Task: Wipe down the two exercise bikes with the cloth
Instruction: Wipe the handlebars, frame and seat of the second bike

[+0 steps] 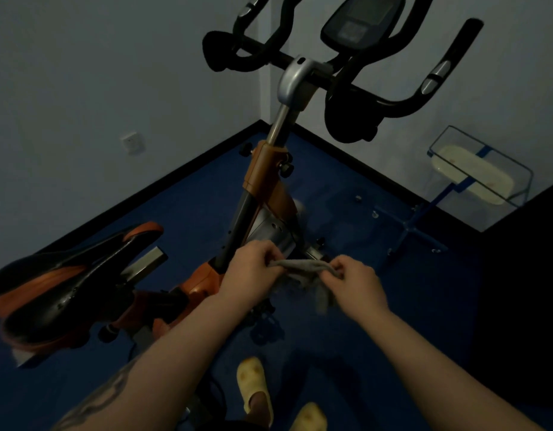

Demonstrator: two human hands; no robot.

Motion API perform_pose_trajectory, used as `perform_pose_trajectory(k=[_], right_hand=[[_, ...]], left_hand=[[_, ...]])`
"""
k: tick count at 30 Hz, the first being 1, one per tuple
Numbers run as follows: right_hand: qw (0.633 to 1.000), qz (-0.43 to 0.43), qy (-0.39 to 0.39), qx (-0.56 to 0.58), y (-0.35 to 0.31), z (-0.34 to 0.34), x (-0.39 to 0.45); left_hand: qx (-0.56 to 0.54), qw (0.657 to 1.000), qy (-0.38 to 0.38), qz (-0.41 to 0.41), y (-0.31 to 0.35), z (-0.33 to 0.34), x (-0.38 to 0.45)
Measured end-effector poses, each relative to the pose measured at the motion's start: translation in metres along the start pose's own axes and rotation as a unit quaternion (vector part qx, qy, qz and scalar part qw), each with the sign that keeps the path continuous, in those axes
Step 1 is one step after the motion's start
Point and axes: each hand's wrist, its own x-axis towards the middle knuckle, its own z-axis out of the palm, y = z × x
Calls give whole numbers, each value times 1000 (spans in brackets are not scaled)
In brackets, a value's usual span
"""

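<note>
Both hands, left hand (249, 269) and right hand (357, 283), pinch the twisted grey cloth (303, 267).

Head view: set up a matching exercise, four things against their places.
Things:
1. grey cloth
2. black and orange bike saddle
3. grey console screen
4. clear glass-topped side table

Places:
A. by the right wall
B. top, among the handlebars
C. stretched between left hand and right hand
D. lower left

Pairs: 1-C, 2-D, 3-B, 4-A
</note>
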Motion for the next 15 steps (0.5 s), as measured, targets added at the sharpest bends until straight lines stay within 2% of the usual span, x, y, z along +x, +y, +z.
perform_pose_trajectory(k=[2,3,6,8,11,15], right_hand=[[991,56,-25,119,-3,10,-7],[974,86,-45,206,-5,14,-12],[855,172,-134,470,-13,19,-24],[815,181,-156,528,-11,21,-29],[827,144,-165,518,-7,30,-35],[856,130,-120,486,-12,40,-49]], left_hand=[[-25,999,19,-5,2,9,-8],[-36,999,18,0,4,14,-13],[-58,998,5,32,6,28,-31],[-58,997,-6,55,3,34,-42],[-47,993,-66,83,-6,41,-58],[-31,989,-122,79,-11,42,-83]])
